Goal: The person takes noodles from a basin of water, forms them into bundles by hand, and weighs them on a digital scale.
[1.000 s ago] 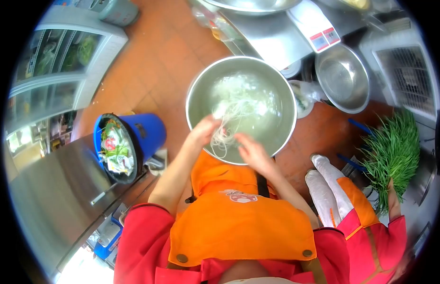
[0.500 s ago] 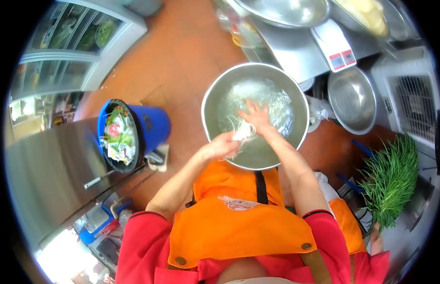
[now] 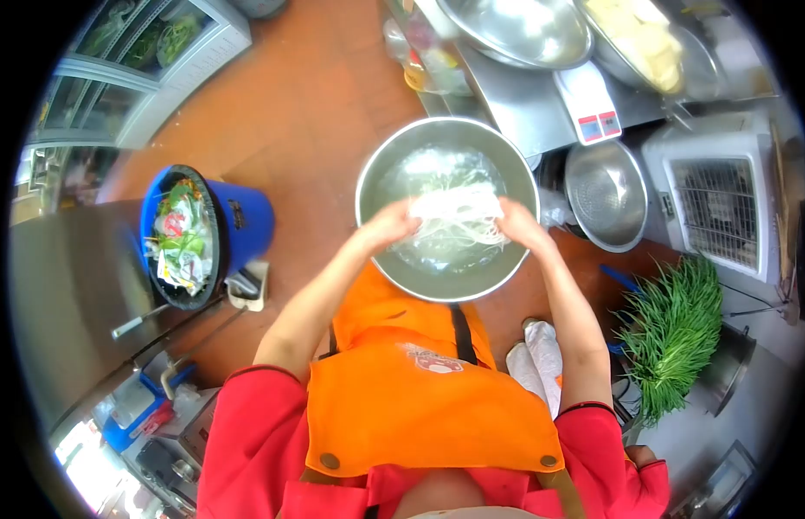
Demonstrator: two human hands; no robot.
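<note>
A bundle of thin white noodle-like strands (image 3: 458,214) stretches between my two hands over a large round metal pot (image 3: 365,186). My left hand (image 3: 394,223) is closed on the bundle's left end. At its right end, my right hand (image 3: 519,225) has its fingers closed round the strands. Water (image 3: 445,258) fills part of the pot, its surface rippled and shiny. Loose strands hang from the bundle's lower side to the water. My fingertips are partly hidden and blurred.
A blue bin (image 3: 246,216) of vegetable scraps stands left. At right are a metal colander (image 3: 608,195), a white scale (image 3: 587,102), a large metal bowl (image 3: 519,30) and a bunch of long green stalks (image 3: 679,333). Another person's hand (image 3: 642,455) shows at lower right.
My right hand has come out of the water and moved right, closing on the strands. The bundle, before gathered at my left hand, is now spread between both hands. The view has shifted.
</note>
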